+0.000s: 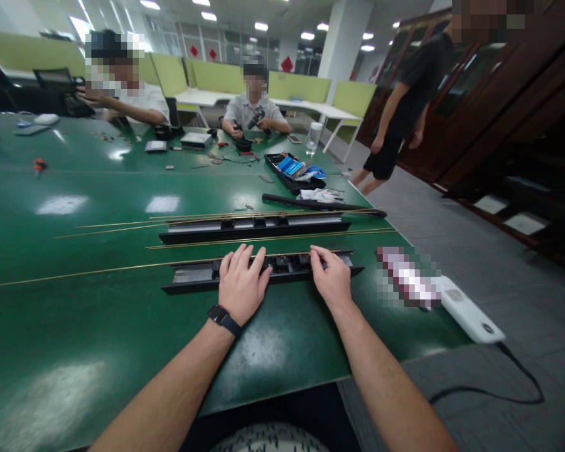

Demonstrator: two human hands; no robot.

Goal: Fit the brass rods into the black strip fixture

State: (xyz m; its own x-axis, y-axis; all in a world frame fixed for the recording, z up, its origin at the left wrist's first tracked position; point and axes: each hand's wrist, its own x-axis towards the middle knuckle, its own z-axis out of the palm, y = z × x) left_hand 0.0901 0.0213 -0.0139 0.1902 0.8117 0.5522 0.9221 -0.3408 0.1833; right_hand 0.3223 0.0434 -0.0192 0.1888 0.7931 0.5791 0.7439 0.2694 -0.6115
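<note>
Right in front of me a long black channel-shaped rail (193,287) with a silvery inner face and black blocks inside lies on the green table. My left hand (242,276), a dark band on its wrist, rests over the rail's middle with fingers stretched out and spread. A thin brass-coloured rod (75,275) runs from the left table area along the rail's far edge, passing by the left fingertips. My right hand (332,276) has thumb and index finger pinched at the rod's right part, above the rail. The pinch partly hides the rod.
Behind lie a second black rail (254,233), more thin rods, a dark bar (320,205), white gloves (320,196) and a black tray (282,169). A white power strip (471,311) juts over the right edge. Two people sit opposite; another person (405,107) stands at right.
</note>
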